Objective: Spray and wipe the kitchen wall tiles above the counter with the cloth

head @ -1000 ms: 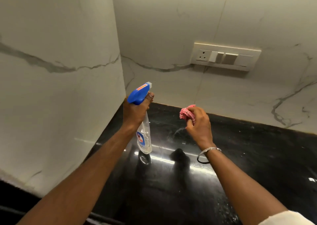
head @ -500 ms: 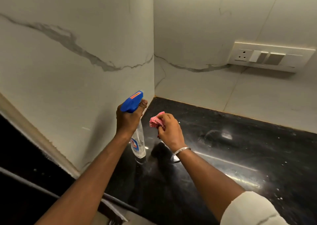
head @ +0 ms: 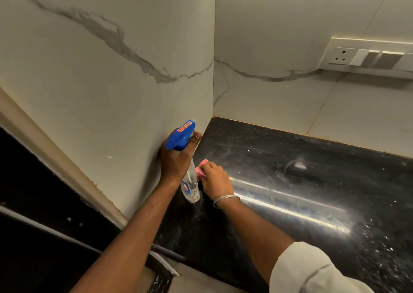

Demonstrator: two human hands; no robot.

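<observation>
Now the left hand [head: 175,160] is swinging its gripped spray bottle [head: 182,135] toward the side tiles [head: 111,114] for spraying; the right hand [head: 215,178] is clutching the cloth [head: 200,173].

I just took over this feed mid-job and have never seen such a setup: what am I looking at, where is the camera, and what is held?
No machine here: these are a person's two bare arms. The one camera sits on their head, looking forward and down, so each picture is their own view. The left hand grips a spray bottle with a blue head, close to the side wall tiles. The right hand holds a pink cloth down by the black counter; whether it touches is unclear. A switch panel sits on the back wall.
</observation>
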